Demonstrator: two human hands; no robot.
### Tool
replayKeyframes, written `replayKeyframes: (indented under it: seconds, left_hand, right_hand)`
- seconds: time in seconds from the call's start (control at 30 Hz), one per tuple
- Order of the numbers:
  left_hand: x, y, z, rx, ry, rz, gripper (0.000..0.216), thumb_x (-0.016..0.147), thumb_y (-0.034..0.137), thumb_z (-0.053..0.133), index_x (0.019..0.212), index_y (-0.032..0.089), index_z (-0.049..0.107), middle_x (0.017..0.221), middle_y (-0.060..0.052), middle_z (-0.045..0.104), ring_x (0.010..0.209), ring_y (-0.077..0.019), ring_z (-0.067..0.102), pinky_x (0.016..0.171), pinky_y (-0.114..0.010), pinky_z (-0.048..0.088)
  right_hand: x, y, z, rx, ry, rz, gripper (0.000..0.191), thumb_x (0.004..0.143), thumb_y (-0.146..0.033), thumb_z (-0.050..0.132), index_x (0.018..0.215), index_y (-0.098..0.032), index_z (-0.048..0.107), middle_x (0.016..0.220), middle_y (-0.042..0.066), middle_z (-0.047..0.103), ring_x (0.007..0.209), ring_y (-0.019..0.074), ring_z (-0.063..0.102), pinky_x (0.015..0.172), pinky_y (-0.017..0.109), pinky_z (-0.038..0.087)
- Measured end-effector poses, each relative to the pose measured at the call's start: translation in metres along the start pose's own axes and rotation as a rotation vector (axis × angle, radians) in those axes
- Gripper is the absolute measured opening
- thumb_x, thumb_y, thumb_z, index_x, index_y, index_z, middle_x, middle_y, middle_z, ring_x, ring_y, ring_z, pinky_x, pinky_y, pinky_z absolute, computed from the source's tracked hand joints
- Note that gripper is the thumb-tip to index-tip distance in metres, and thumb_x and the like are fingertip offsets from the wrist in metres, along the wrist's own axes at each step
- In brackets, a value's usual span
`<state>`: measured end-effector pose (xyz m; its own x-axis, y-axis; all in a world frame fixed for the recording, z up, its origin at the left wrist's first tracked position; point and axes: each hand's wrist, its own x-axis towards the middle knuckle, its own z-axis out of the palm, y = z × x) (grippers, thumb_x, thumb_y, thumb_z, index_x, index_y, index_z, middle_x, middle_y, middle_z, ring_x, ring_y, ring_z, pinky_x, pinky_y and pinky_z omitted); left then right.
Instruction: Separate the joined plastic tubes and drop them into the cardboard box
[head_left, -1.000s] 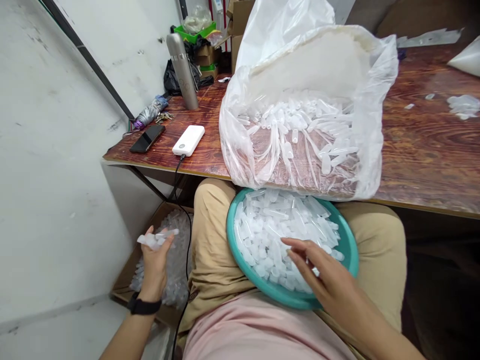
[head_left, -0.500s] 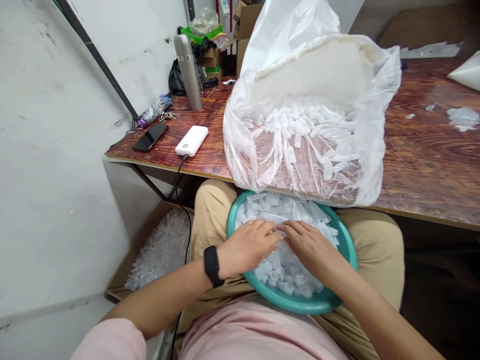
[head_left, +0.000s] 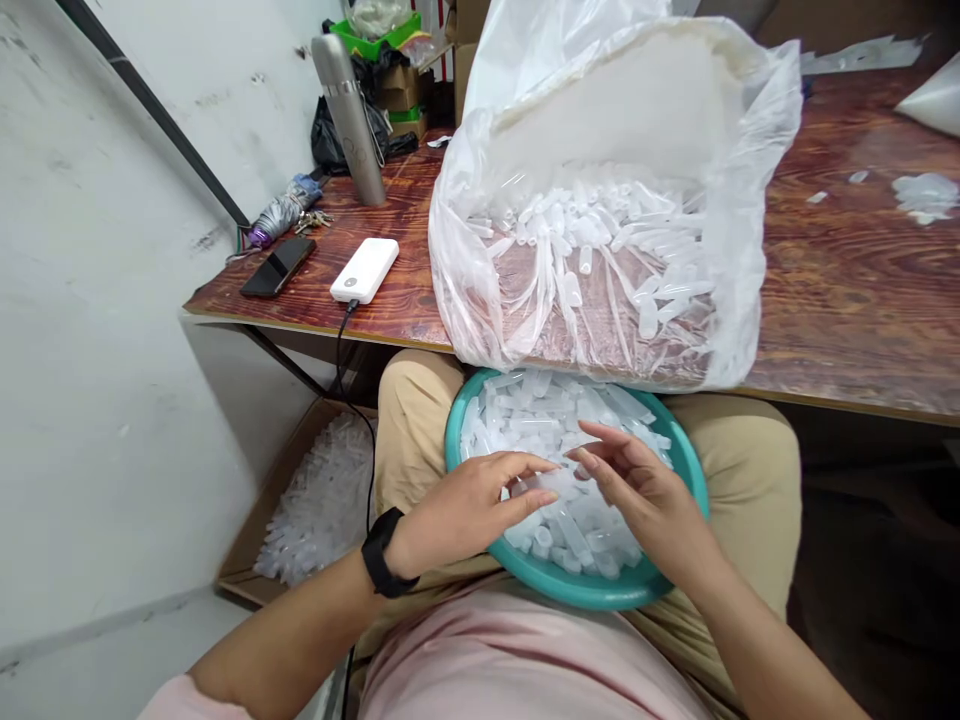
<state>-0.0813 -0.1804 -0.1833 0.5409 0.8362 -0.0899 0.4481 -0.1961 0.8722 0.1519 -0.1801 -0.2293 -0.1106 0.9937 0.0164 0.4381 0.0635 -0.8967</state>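
Observation:
A teal bowl (head_left: pixel 592 592) rests on my lap, heaped with small clear plastic tubes (head_left: pixel 540 415). My left hand (head_left: pixel 465 508), with a black watch on its wrist, lies over the near left part of the heap. Its thumb and fingers are pinched round a few tubes. My right hand (head_left: pixel 649 495) hovers over the right part of the bowl. Its fingers are stretched and apart, with the tips meeting the left hand's fingertips at the middle of the heap.
A large clear plastic bag (head_left: pixel 622 130) holding more tubes lies on the wooden table (head_left: pixel 847 300) just above the bowl. Further left on the table are a white power bank (head_left: pixel 365 270) with its cable, a phone (head_left: pixel 277 267), a steel flask (head_left: pixel 349 120) and a folded umbrella (head_left: pixel 279 213). A cardboard box (head_left: pixel 247 575) of tubes stands on the floor at my left.
My left hand held tubes over the floor box, then came to the bowl empty. Both hands pressed on the heap; now the right one has lifted and the left pinches tubes.

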Motion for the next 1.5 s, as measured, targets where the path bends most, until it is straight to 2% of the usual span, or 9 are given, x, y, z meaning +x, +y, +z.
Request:
replayKeyframes:
  seconds: [0.13,0.3,0.47,0.57,0.77,1.03,1.23,1.33,1.5]
  left_hand:
    - [-0.005,0.003,0.005,-0.132,-0.002,-0.084,0.030,0.097,0.040,0.067,0.123,0.024,0.072,0.113,0.000,0.077,0.092,-0.0150,0.065,0.082,-0.025,0.048]
    - [-0.009,0.005,0.002,-0.135,0.026,-0.132,0.031,0.096,0.041,0.068,0.121,0.022,0.074,0.109,0.000,0.078,0.088,-0.0151,0.064,0.081,-0.026,0.048]
    - [-0.013,0.006,0.000,-0.109,0.019,-0.062,0.026,0.097,0.038,0.068,0.119,0.025,0.075,0.112,0.001,0.078,0.088,-0.0138,0.066,0.081,-0.024,0.050]
    - [-0.014,0.002,0.003,0.031,0.034,0.075,0.026,0.098,0.035,0.067,0.120,0.023,0.074,0.112,-0.001,0.077,0.092,-0.0144,0.069,0.087,-0.026,0.051]
    - [-0.017,-0.004,0.007,0.144,0.110,0.209,0.025,0.099,0.032,0.066,0.117,0.017,0.074,0.112,-0.006,0.077,0.101,-0.0176,0.070,0.093,-0.027,0.052]
    - [-0.023,0.013,0.007,-0.218,0.066,-0.108,0.019,0.089,0.032,0.079,0.105,0.022,0.080,0.100,0.001,0.080,0.087,-0.0144,0.072,0.077,-0.022,0.053]
    - [-0.025,0.009,0.014,-0.024,0.129,0.133,0.016,0.096,0.027,0.070,0.109,0.019,0.076,0.109,-0.004,0.080,0.103,-0.0185,0.073,0.096,-0.029,0.052]
    - [-0.024,0.006,0.015,0.040,0.171,0.237,0.017,0.099,0.028,0.066,0.111,0.018,0.074,0.111,-0.005,0.080,0.107,-0.0195,0.073,0.098,-0.030,0.052]
    - [-0.023,0.011,0.009,-0.155,0.096,0.102,0.015,0.095,0.027,0.072,0.108,0.021,0.076,0.108,-0.002,0.080,0.099,-0.0153,0.073,0.092,-0.025,0.053]
  right_hand:
    - [-0.007,-0.017,0.005,0.155,-0.050,0.133,0.051,0.099,-0.063,0.050,0.118,-0.019,0.068,0.089,0.008,0.074,0.062,0.0146,0.063,0.054,0.027,0.052]
    - [-0.023,-0.028,-0.006,0.269,-0.223,0.238,0.044,0.091,-0.057,0.070,0.117,-0.023,0.076,0.095,0.006,0.075,0.075,0.0161,0.067,0.066,0.026,0.057]
    - [-0.036,-0.023,-0.017,-0.137,-0.127,-0.118,0.038,0.100,-0.038,0.059,0.137,-0.029,0.063,0.120,0.008,0.075,0.089,0.0186,0.073,0.083,0.033,0.062]
    - [-0.039,-0.028,-0.018,-0.314,-0.200,-0.357,0.042,0.104,-0.026,0.053,0.145,-0.031,0.052,0.125,0.007,0.074,0.100,0.0192,0.075,0.090,0.034,0.062]
    - [-0.041,-0.046,-0.018,-0.363,-0.166,-0.511,0.040,0.106,-0.023,0.049,0.143,-0.034,0.056,0.111,0.006,0.070,0.101,0.0175,0.074,0.085,0.026,0.062]
    - [-0.054,-0.037,-0.011,-0.267,-0.015,-0.444,0.024,0.102,-0.028,0.059,0.124,-0.033,0.067,0.106,0.004,0.071,0.095,0.0178,0.074,0.082,0.026,0.063]
    - [-0.061,-0.041,-0.007,-0.288,-0.114,-0.346,0.026,0.105,-0.032,0.053,0.129,-0.032,0.062,0.100,0.004,0.075,0.086,0.0188,0.077,0.075,0.028,0.064]
    - [-0.061,-0.044,-0.004,-0.324,-0.157,-0.282,0.034,0.108,-0.033,0.043,0.142,-0.031,0.050,0.117,0.007,0.076,0.099,0.0199,0.077,0.082,0.030,0.065]
    - [-0.057,-0.046,-0.008,-0.407,-0.150,-0.447,0.052,0.108,-0.031,0.042,0.160,-0.036,0.035,0.111,0.009,0.068,0.098,0.0194,0.074,0.083,0.031,0.064]
